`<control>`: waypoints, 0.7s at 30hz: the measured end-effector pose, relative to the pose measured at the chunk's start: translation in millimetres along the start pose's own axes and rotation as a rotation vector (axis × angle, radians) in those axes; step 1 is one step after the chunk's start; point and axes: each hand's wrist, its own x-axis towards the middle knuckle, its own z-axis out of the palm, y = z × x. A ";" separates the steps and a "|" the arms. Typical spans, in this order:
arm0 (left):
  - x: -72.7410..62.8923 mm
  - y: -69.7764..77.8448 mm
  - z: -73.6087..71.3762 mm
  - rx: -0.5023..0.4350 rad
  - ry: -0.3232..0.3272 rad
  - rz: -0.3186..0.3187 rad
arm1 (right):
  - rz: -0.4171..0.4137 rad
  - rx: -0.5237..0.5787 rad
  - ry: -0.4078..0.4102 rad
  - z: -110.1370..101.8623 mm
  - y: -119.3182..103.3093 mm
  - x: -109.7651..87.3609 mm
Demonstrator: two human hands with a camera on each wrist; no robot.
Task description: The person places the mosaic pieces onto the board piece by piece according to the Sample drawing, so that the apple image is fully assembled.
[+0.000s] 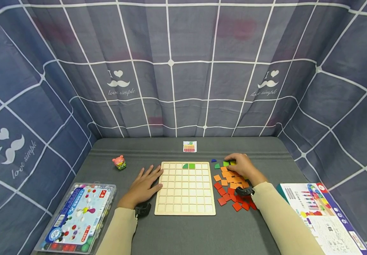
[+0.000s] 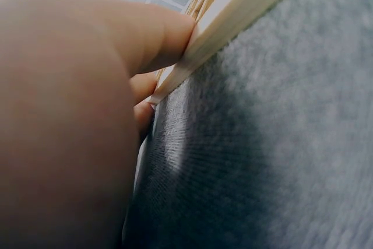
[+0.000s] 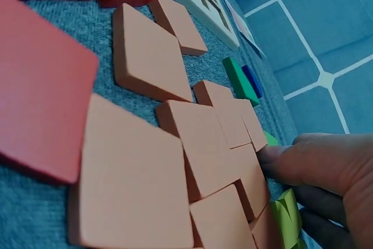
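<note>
Sitting in the wooden board [image 1: 188, 212] (far row): two green pieces [image 1: 191, 165].

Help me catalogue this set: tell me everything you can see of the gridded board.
The board is pale and looks wooden, roughly square, with a plain rim and thin raised dividers forming rows of shallow square compartments. It lies flat on the grey tabletop, left of loose orange tiles and red tiles. Its far row holds a green curved-edged piece and, just right of it, a brighter green square. The left hand touches its left edge.
</note>
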 end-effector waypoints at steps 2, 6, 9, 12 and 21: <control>0.1 0.8 -0.6 0.001 0.000 -0.001 | -0.010 -0.004 0.013 -0.2 -0.7 -1.1; 0.0 2.6 -2.6 -0.002 -0.012 -0.015 | -0.012 0.007 0.033 -0.3 -1.9 -3.4; -0.1 3.9 -3.9 -0.009 -0.020 -0.024 | -0.006 0.011 0.043 1.1 -0.8 -4.1; 0.2 4.6 -5.1 -0.004 -0.033 -0.035 | -0.009 0.007 0.052 2.8 0.6 -3.8; 0.5 2.5 -2.3 -0.005 -0.022 -0.036 | -0.015 0.002 0.060 2.3 -1.5 -6.3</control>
